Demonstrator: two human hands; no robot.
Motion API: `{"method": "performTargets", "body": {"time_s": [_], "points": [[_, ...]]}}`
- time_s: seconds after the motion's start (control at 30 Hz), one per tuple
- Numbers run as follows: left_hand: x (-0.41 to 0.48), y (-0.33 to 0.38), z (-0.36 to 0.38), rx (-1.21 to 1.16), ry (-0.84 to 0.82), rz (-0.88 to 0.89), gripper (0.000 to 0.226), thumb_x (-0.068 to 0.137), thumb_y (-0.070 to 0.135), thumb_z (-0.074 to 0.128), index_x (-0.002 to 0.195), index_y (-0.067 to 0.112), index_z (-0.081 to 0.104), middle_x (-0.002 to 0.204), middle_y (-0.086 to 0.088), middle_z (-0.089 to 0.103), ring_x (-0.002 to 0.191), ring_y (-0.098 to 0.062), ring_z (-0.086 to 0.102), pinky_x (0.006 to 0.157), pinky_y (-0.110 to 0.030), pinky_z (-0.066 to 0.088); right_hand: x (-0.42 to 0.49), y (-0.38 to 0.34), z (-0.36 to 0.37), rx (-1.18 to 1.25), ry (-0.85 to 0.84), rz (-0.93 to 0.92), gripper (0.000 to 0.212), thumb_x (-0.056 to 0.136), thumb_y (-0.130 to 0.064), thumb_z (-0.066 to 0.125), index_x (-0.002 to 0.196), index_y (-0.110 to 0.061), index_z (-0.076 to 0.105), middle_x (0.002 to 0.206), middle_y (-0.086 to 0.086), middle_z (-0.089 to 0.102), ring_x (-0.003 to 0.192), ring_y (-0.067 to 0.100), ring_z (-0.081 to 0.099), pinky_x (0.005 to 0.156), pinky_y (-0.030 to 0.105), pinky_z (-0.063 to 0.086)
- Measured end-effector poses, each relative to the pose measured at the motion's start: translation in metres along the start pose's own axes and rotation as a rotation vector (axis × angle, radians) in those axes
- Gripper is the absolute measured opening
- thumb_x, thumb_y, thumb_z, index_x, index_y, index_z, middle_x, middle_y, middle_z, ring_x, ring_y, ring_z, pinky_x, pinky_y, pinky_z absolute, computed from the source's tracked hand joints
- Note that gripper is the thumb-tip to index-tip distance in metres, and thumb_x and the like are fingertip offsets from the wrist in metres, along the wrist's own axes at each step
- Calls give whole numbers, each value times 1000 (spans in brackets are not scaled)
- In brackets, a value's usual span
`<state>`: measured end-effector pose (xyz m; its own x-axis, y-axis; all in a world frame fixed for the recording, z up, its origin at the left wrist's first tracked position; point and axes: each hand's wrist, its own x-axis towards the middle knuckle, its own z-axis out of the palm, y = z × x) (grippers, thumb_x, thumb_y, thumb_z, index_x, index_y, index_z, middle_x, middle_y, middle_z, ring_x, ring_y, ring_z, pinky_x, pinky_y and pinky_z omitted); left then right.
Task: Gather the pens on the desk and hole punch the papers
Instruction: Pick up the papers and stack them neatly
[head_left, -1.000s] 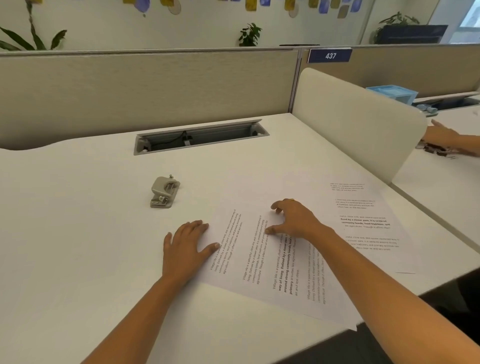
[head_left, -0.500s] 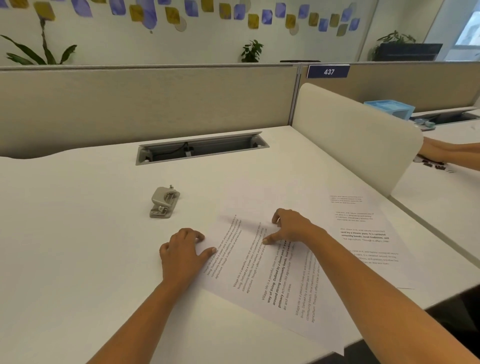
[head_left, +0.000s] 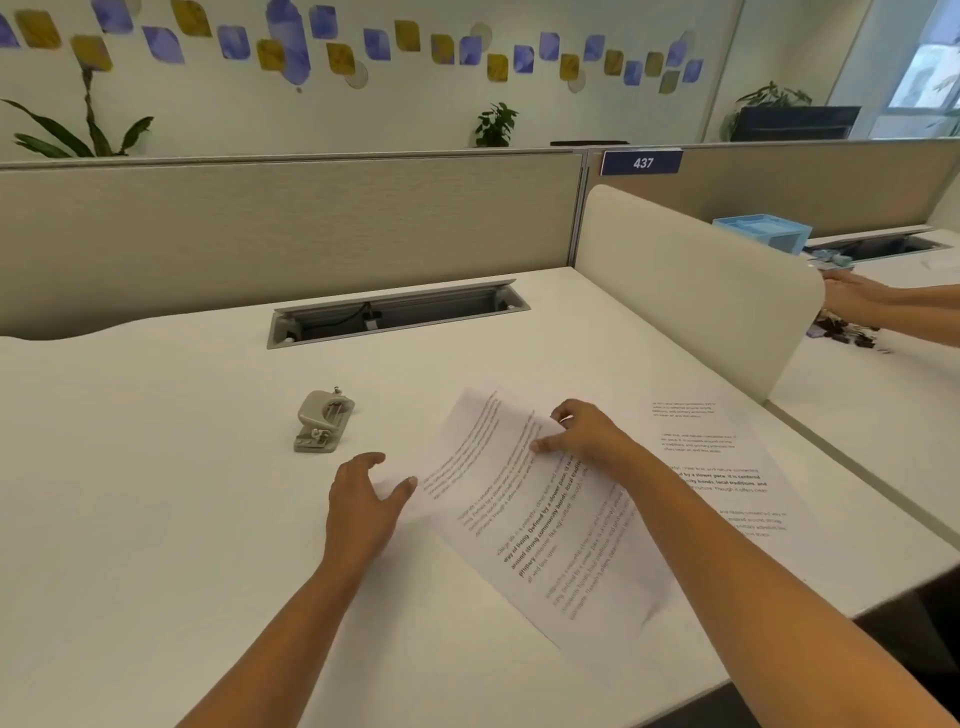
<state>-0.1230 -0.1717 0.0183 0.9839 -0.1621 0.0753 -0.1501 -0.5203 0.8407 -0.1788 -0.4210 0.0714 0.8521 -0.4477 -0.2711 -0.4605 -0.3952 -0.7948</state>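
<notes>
A grey hole punch (head_left: 324, 421) stands on the white desk (head_left: 156, 493), left of the papers. A printed top sheet (head_left: 540, 525) lies at an angle, its far left corner raised off the desk. My right hand (head_left: 587, 436) pinches that sheet at its far edge. My left hand (head_left: 363, 499) rests on the desk with fingers apart, its thumb against the sheet's left edge. A second printed sheet (head_left: 727, 467) lies flat to the right, partly under my right forearm. No pens are in view.
A cable slot (head_left: 395, 312) is sunk into the desk behind the punch. Beige partitions stand at the back, and a white divider (head_left: 701, 286) stands at the right. Beyond it are another person's hands (head_left: 857, 296) and a blue tray (head_left: 763, 231).
The top sheet's far left corner has come up off the desk under my right hand. My left hand has opened and shifted to the sheet's edge. The view has tilted up.
</notes>
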Motion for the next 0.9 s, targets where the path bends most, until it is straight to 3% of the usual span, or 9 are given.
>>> {"method": "performTargets", "body": {"time_s": [0.07, 0.13, 0.33, 0.4, 0.43, 0.5, 0.6, 0.77, 0.9], "points": [[-2, 8, 3, -195, -17, -67, 57, 81, 27, 69, 130, 14, 43, 131, -4, 49, 118, -21, 48, 95, -33, 40, -1, -4, -6, 227, -32, 36, 41, 73, -13, 78, 102, -12, 48, 99, 10, 66, 77, 27, 67, 67, 36, 58], [-4, 15, 5, -393, -47, -137, 58, 81, 29, 69, 130, 19, 40, 127, -2, 50, 110, -18, 51, 88, -31, 42, -3, -8, -8, 412, -75, 46, 48, 74, -11, 76, 113, -7, 49, 95, 14, 68, 78, 29, 69, 73, 43, 58], [3, 23, 11, -646, -212, -326, 68, 83, 33, 64, 139, 13, 31, 132, -8, 49, 116, -24, 51, 94, -34, 42, -7, -28, -10, 781, -169, -2, 54, 78, -10, 71, 126, 1, 48, 113, 20, 67, 93, 31, 68, 76, 40, 58], [4, 26, 11, -747, -353, -354, 61, 83, 35, 63, 134, 10, 42, 127, -8, 59, 112, -25, 58, 91, -35, 49, -7, -31, -10, 864, -173, -17, 52, 79, -9, 69, 127, 3, 49, 117, 21, 65, 95, 32, 66, 79, 41, 57], [3, 28, 11, -800, -410, -349, 53, 82, 35, 63, 128, 11, 51, 119, -5, 66, 103, -24, 64, 81, -32, 55, -6, -31, -11, 872, -158, -25, 52, 80, -9, 69, 127, 3, 50, 118, 21, 64, 95, 32, 65, 79, 41, 56], [3, 33, 10, -870, -443, -326, 36, 83, 25, 63, 117, 14, 59, 106, -2, 72, 89, -21, 70, 66, -30, 58, -6, -31, -12, 848, -91, -28, 54, 79, -9, 71, 126, 3, 49, 116, 21, 65, 89, 30, 66, 73, 38, 57], [7, 37, 7, -803, -351, -284, 31, 84, 5, 61, 114, 14, 59, 102, -4, 72, 88, -25, 70, 74, -38, 57, -2, -23, -13, 703, 57, 5, 50, 76, -21, 75, 117, -5, 51, 108, 13, 65, 81, 21, 64, 66, 32, 54], [13, 29, -5, -657, -220, -232, 37, 84, -1, 60, 118, 12, 55, 108, -11, 67, 90, -29, 67, 73, -36, 54, 6, 4, -16, 455, 240, 58, 33, 82, -28, 70, 103, -11, 50, 111, 10, 59, 92, 21, 57, 79, 30, 46], [15, 20, -10, -594, -171, -213, 37, 84, -2, 60, 119, 10, 54, 106, -15, 66, 84, -29, 66, 72, -36, 53, 4, 25, -22, -48, 347, 93, 37, 83, -23, 68, 113, -8, 53, 116, 9, 58, 101, 24, 56, 80, 31, 43]]}}
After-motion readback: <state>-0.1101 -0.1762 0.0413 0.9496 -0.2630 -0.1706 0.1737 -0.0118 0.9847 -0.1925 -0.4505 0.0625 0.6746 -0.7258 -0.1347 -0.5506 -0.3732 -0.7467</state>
